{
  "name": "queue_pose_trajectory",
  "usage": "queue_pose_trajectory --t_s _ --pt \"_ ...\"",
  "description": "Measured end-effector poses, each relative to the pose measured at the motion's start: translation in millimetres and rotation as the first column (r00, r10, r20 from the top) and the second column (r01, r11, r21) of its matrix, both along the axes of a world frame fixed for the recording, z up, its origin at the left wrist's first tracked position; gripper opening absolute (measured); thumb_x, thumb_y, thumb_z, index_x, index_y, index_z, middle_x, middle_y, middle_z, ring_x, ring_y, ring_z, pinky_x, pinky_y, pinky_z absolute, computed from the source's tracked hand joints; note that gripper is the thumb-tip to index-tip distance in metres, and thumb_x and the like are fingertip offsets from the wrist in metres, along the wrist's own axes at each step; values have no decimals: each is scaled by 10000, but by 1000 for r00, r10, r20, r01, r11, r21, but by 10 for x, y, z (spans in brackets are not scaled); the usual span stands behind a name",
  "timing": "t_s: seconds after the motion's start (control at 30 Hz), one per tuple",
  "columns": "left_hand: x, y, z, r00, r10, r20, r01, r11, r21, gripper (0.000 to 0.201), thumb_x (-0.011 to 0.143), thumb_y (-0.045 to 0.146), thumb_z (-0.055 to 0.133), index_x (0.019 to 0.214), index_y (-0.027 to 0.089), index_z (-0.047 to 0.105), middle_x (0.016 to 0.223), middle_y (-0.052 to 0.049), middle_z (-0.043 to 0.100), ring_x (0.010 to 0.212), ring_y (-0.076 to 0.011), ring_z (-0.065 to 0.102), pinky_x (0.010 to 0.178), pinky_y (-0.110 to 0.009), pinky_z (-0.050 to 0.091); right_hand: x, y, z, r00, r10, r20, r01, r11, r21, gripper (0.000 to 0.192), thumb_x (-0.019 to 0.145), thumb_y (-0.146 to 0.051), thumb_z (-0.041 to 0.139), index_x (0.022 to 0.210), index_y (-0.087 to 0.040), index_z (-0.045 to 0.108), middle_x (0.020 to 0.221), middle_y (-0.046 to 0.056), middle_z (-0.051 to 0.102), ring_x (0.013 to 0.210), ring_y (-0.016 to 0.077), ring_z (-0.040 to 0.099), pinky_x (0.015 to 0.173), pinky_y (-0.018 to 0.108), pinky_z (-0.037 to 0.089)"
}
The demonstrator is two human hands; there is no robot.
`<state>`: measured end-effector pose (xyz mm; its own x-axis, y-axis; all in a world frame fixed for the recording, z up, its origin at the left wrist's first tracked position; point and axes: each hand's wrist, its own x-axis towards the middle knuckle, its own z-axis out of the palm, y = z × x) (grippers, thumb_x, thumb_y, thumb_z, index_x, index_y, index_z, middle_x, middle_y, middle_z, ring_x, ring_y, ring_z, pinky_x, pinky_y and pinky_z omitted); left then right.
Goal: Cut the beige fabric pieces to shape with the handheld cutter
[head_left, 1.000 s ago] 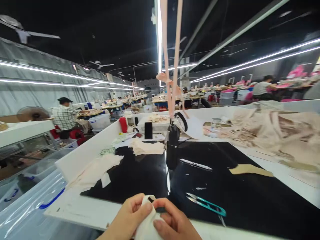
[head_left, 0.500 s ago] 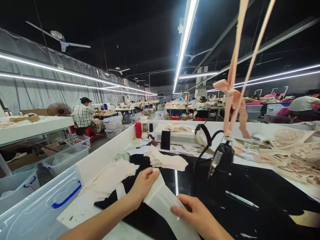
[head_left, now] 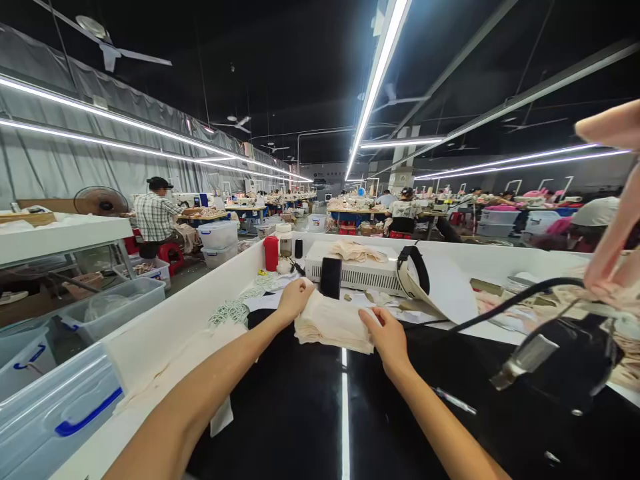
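Observation:
Both hands are at a stack of cream fabric pieces on the far part of a glossy black work surface. My left hand is closed at the stack's left end, fingers curled on the cloth. At the right end, my right hand pinches the fabric edge between thumb and fingers. Whether they grip only the top piece cannot be made out. More pale cloth lies left of the black surface, partly behind my left forearm.
A black tool with a metal tip hangs at right on pink straps, its black hose crossing the surface. A pen lies nearby. Behind the stack stand a phone and a white vented box. Plastic bins flank the left.
My hands have moved forward from the near side to the stack, with the held cloth piece now over it. The view has shifted, and the hanging tool appears larger and farther right.

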<state>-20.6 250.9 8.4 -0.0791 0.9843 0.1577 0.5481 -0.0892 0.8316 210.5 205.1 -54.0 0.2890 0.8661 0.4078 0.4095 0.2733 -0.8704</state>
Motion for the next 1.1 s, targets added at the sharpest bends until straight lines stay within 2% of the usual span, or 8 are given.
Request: queue_pose_trajectory --t_s 0.17,0.33,0.47,0.57,0.73,0.9,1.0,1.1 --pt "-79 84 -203 996 1 -88 -8 997 -82 369 1063 392 695 1356 172 653 1355 -113 668 1151 -268 698 976 -475 622 58 284 -116 989 -8 148 21 996 -84 396 1030 -395 715 1365 -193 654 1380 105 683 1161 269 715 972 488 630" --pt "-147 121 -347 993 -3 -121 -16 987 -160 379 1061 392 698 1364 170 647 1355 -116 666 1150 -269 699 974 -478 623 68 349 -247 951 0 309 43 990 -132 379 1034 -391 709 1354 -194 658 1367 104 690 1147 260 719 969 482 630" --pt "-156 124 -391 994 -15 -107 -10 975 -221 382 1061 392 698 1366 169 645 1355 -116 666 1149 -269 699 971 -478 624 74 293 -292 907 -9 421 55 994 -97 377 1034 -388 709 1355 -197 659 1379 106 685 1169 266 713 989 493 622" --pt "-203 90 -349 996 -26 -90 1 965 -261 383 1061 393 698 1366 168 644 1349 -115 668 1140 -267 702 962 -472 628 58 196 -282 889 -13 457 29 999 -27 408 1026 -393 720 1377 -198 649 1428 111 661 1238 290 686 1039 532 595" --pt "-633 -103 -123 986 -35 -161 -11 962 -272 384 1061 389 699 1371 170 642 1355 -117 665 1145 -266 700 965 -474 627 -71 -153 -265 903 112 415 -135 990 28 330 987 -356 663 1275 -197 698 1356 138 705 1315 343 642 1140 594 501" --pt "-1357 -603 98 933 -56 -354 -44 962 -269 376 1060 391 700 1358 168 649 1347 -114 670 1144 -267 701 969 -475 625 -245 -777 -252 887 324 329 -343 939 1 338 923 -453 581 1150 -271 754 1209 112 774 1054 301 748 836 424 646" --pt "-1656 -916 100 882 -64 -468 -72 961 -267 367 1058 391 702 1347 170 658 1354 -109 668 1160 -276 696 982 -480 620 -307 -1098 -259 860 417 293 -428 903 -30 311 923 -493 599 1074 -289 778 1161 100 787 919 266 761 743 373 649" --pt "-1776 -1130 17 844 -55 -534 -102 960 -259 363 1059 387 701 1349 173 658 1363 -112 665 1168 -275 693 990 -483 617 -335 -1295 -291 806 533 258 -525 845 -106 289 943 -509 619 1042 -296 786 1169 101 786 904 260 762 729 349 646"
